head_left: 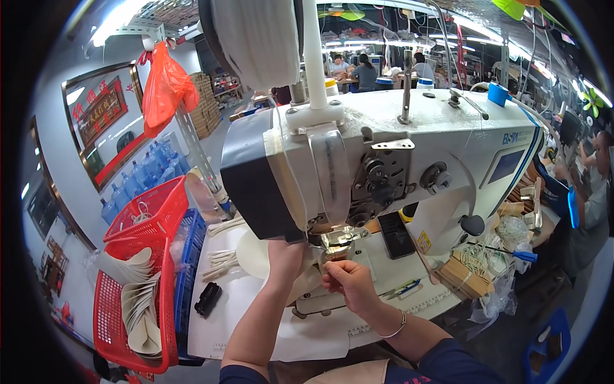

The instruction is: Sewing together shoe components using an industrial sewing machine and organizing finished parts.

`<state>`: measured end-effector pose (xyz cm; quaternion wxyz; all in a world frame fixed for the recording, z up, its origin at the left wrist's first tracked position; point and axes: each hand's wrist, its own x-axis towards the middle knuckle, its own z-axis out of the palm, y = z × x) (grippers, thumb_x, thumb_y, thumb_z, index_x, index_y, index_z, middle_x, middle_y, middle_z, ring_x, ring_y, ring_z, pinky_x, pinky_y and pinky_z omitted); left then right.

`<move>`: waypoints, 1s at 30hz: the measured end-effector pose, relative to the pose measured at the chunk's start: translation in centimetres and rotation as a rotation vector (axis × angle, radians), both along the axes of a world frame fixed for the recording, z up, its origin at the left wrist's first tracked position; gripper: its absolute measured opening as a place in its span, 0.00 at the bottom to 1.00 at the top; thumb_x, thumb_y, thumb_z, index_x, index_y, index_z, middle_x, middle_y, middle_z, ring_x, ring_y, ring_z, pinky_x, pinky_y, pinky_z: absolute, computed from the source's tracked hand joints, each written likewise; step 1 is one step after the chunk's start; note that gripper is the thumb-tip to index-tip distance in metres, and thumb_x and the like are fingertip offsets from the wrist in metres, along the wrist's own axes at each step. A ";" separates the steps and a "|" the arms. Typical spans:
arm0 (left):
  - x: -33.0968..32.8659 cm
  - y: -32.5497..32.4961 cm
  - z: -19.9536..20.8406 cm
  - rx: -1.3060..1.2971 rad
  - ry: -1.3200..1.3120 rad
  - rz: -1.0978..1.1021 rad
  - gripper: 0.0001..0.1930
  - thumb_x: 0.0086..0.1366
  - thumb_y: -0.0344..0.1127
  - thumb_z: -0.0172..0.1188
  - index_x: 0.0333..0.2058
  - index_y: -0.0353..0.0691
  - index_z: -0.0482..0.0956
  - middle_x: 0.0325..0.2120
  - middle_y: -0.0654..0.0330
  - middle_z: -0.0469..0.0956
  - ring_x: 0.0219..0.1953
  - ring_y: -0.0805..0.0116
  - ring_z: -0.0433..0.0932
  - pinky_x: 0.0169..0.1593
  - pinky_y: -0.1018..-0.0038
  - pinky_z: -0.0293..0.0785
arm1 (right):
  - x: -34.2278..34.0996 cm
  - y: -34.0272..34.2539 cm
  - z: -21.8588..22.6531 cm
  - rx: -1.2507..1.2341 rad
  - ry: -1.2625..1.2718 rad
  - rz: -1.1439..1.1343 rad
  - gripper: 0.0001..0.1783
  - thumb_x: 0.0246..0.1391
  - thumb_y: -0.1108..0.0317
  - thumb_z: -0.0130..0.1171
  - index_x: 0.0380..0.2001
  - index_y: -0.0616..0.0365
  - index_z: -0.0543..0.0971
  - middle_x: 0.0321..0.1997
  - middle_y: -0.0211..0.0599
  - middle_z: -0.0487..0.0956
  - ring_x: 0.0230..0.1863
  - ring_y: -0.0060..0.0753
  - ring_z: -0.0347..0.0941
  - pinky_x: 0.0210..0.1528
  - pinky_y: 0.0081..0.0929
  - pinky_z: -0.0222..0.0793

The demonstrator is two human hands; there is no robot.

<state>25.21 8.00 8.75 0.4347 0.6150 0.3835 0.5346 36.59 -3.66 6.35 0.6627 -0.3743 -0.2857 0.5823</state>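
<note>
A large white industrial sewing machine [409, 147] fills the middle of the view. Under its head lies a cream-coloured cut piece [307, 281] on the machine bed. My left hand [284, 256] reaches under the dark left end of the machine head and presses flat on that piece. My right hand [345, 278] pinches the piece's edge just below the shiny presser foot [337, 242]. The needle itself is hidden by the machine head.
Red mesh baskets [137, 281] at the left hold stacked cream pieces. A blue crate [189, 256], a black clip [208, 299], strips [220, 259], a black phone [396, 235], blue snips [403, 288] and rubber-banded bundles [464, 272] lie around. Other people work at the back and right.
</note>
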 end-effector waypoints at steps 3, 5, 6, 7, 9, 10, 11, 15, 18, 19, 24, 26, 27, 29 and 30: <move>-0.1 1.1 -0.6 -0.011 -0.052 -0.037 0.18 0.52 0.24 0.55 0.45 0.33 0.69 0.36 0.57 0.74 0.38 0.69 0.72 0.42 0.75 0.68 | -0.1 -0.2 -0.6 -0.022 0.015 0.007 0.09 0.52 0.65 0.58 0.28 0.60 0.76 0.25 0.30 0.77 0.24 0.18 0.73 0.27 0.14 0.69; -0.7 1.1 -0.3 0.010 -0.062 -0.079 0.19 0.52 0.25 0.56 0.45 0.33 0.69 0.37 0.56 0.74 0.39 0.68 0.72 0.43 0.75 0.67 | -0.1 -0.3 -1.1 -0.027 0.022 0.008 0.08 0.52 0.65 0.58 0.28 0.60 0.76 0.24 0.30 0.77 0.23 0.18 0.73 0.27 0.14 0.69; -0.8 0.4 0.8 -0.139 -0.027 -0.151 0.20 0.52 0.26 0.57 0.46 0.33 0.69 0.38 0.55 0.74 0.41 0.66 0.72 0.44 0.74 0.67 | 0.3 -0.3 -1.5 -0.040 0.010 0.009 0.08 0.52 0.65 0.58 0.29 0.59 0.76 0.24 0.31 0.76 0.23 0.19 0.73 0.27 0.15 0.69; -1.1 -0.3 1.5 -0.285 0.008 -0.215 0.21 0.52 0.27 0.58 0.46 0.32 0.69 0.39 0.53 0.73 0.42 0.64 0.72 0.46 0.73 0.66 | 0.5 -0.4 -1.9 -0.052 -0.002 0.017 0.08 0.52 0.65 0.58 0.29 0.58 0.75 0.24 0.31 0.76 0.23 0.20 0.73 0.26 0.16 0.68; -3.4 -0.8 1.3 0.036 0.241 -0.240 0.21 0.52 0.28 0.59 0.46 0.32 0.69 0.38 0.51 0.73 0.43 0.60 0.72 0.47 0.72 0.66 | 0.7 -0.8 -2.6 -0.077 -0.038 0.034 0.08 0.51 0.65 0.59 0.29 0.58 0.75 0.24 0.31 0.76 0.23 0.20 0.72 0.26 0.16 0.68; -4.0 -1.3 1.8 0.361 0.472 -0.273 0.21 0.52 0.28 0.59 0.46 0.32 0.69 0.38 0.49 0.73 0.43 0.56 0.72 0.47 0.70 0.67 | 0.9 -0.8 -3.1 -0.102 -0.072 0.038 0.08 0.51 0.65 0.59 0.29 0.58 0.75 0.24 0.31 0.76 0.23 0.20 0.72 0.25 0.16 0.68; -4.5 -2.2 2.6 0.585 0.703 -0.207 0.22 0.52 0.26 0.57 0.47 0.34 0.69 0.39 0.46 0.74 0.44 0.49 0.72 0.48 0.67 0.67 | 1.3 -0.5 -3.6 -0.106 -0.071 0.037 0.08 0.51 0.65 0.59 0.29 0.58 0.75 0.24 0.31 0.76 0.23 0.20 0.72 0.25 0.16 0.68; -6.2 -2.9 5.2 0.380 0.922 -0.251 0.21 0.48 0.20 0.50 0.44 0.41 0.75 0.38 0.49 0.76 0.42 0.50 0.73 0.46 0.65 0.69 | 1.3 -0.6 -5.1 -0.135 -0.086 0.120 0.08 0.51 0.65 0.59 0.29 0.58 0.75 0.25 0.31 0.76 0.23 0.20 0.72 0.26 0.15 0.68; -8.3 2.4 7.9 0.465 1.022 -0.054 0.17 0.47 0.21 0.50 0.36 0.43 0.79 0.30 0.49 0.78 0.35 0.51 0.76 0.37 0.65 0.72 | 1.5 -0.5 -5.8 -0.143 -0.132 0.186 0.08 0.51 0.65 0.59 0.30 0.59 0.76 0.25 0.31 0.76 0.24 0.19 0.72 0.27 0.15 0.68; -8.8 3.9 9.0 0.500 1.125 -0.109 0.13 0.47 0.24 0.54 0.34 0.42 0.79 0.29 0.50 0.78 0.31 0.53 0.77 0.34 0.66 0.73 | 1.3 -0.7 -6.0 -0.142 -0.182 0.226 0.10 0.51 0.65 0.59 0.32 0.60 0.76 0.25 0.31 0.76 0.25 0.19 0.72 0.27 0.15 0.68; -1.7 7.2 6.8 0.729 0.717 -0.424 0.18 0.50 0.33 0.60 0.41 0.39 0.74 0.38 0.51 0.74 0.39 0.55 0.73 0.42 0.66 0.71 | -0.3 0.2 -6.6 0.260 -1.057 0.095 0.14 0.49 0.69 0.57 0.39 0.64 0.73 0.30 0.37 0.76 0.27 0.27 0.75 0.29 0.23 0.72; -0.2 8.4 5.0 0.802 0.660 -0.407 0.19 0.50 0.34 0.61 0.43 0.38 0.73 0.39 0.51 0.73 0.41 0.54 0.72 0.43 0.65 0.70 | -1.2 0.8 -6.8 0.504 -1.473 -0.061 0.16 0.47 0.71 0.55 0.42 0.64 0.72 0.34 0.40 0.76 0.27 0.31 0.76 0.30 0.26 0.73; 0.4 8.8 4.3 0.836 0.678 -0.345 0.19 0.50 0.34 0.60 0.43 0.38 0.73 0.39 0.51 0.73 0.41 0.55 0.72 0.43 0.66 0.70 | -1.2 1.2 -7.0 0.532 -1.669 -0.060 0.18 0.44 0.73 0.55 0.41 0.63 0.71 0.37 0.42 0.74 0.28 0.34 0.76 0.30 0.27 0.73; 0.8 8.6 3.0 0.894 0.723 -0.199 0.18 0.51 0.34 0.60 0.42 0.38 0.73 0.38 0.51 0.73 0.40 0.55 0.73 0.42 0.67 0.70 | -1.6 1.3 -6.6 0.565 -1.862 -0.051 0.20 0.40 0.74 0.55 0.41 0.62 0.71 0.40 0.45 0.73 0.28 0.37 0.76 0.30 0.28 0.73; 0.5 8.3 2.3 0.919 0.749 -0.117 0.18 0.51 0.34 0.60 0.42 0.38 0.73 0.37 0.52 0.74 0.39 0.56 0.73 0.42 0.67 0.70 | -2.0 1.5 -6.1 0.473 -1.948 -0.030 0.19 0.39 0.74 0.54 0.40 0.61 0.70 0.39 0.42 0.73 0.28 0.37 0.76 0.30 0.29 0.73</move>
